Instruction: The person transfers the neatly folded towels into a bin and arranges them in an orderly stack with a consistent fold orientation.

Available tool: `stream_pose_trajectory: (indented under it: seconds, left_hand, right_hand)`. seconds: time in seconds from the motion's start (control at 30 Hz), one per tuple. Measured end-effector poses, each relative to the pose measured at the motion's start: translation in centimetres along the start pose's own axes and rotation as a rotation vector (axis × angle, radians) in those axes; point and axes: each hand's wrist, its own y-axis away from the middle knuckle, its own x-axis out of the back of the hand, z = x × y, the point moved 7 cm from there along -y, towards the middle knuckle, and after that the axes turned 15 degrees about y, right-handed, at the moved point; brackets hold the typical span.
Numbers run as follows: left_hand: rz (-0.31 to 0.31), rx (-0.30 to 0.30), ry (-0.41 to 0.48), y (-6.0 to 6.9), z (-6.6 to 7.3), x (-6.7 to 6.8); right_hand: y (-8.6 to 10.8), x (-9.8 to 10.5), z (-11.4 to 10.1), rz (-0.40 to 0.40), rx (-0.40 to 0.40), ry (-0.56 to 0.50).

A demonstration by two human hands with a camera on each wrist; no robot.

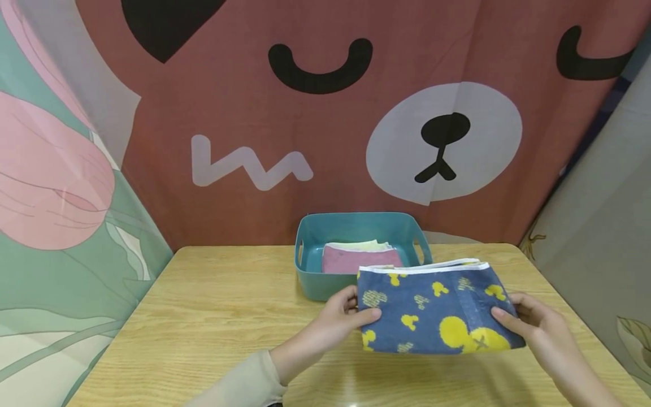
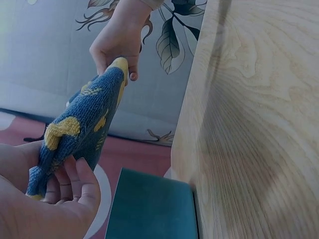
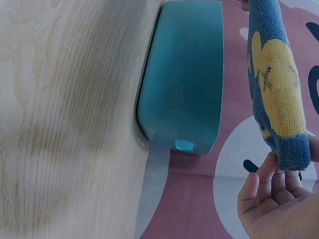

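Observation:
A folded navy towel [image 1: 427,311] with yellow mouse-head patterns and a white edge is held up above the table in the head view. My left hand [image 1: 333,319] pinches its left end, thumb in front and fingers behind. At the opposite end my right hand [image 1: 544,328] grips it the same way. Both wrist views show the towel [image 2: 84,119] raised off the wood, its folded bottom edge [image 3: 279,89] facing the camera. Behind it stands a teal basket [image 1: 310,285] holding a folded pink towel [image 1: 356,259] and a pale yellow-green cloth [image 1: 363,246].
The basket sits at the back of the light wooden table [image 1: 229,311], close to a hanging curtain [image 1: 229,215] with a bear print. Printed fabric also hangs along the left and right sides. The held towel overlaps the basket's front right corner in the head view.

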Motion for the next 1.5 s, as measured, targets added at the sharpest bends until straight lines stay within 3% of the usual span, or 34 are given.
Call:
stream_pose_trajectory:
  seconds: [0.53, 0.8, 1.07, 1.5]
  left_hand:
    - [-0.021, -0.007, 0.010, 1.7, 0.4, 2.3]
    - [0.002, -0.018, -0.015, 2.4, 0.6, 3.6]
    - [0.036, -0.020, -0.040, 2.9, 0.7, 4.9]
    - [0.081, -0.022, -0.062, 3.7, 0.9, 6.2]
  right_hand:
    - [0.5, -2.1, -2.1, 0.005, 0.041, -0.033]
    - [0.6, -3.0, -3.5, 0.005, 0.062, -0.051]
    - [0.5, -3.9, -4.5, -0.027, 0.032, -0.095]
    - [0.5, -5.2, -5.5, -0.048, 0.035, -0.150]
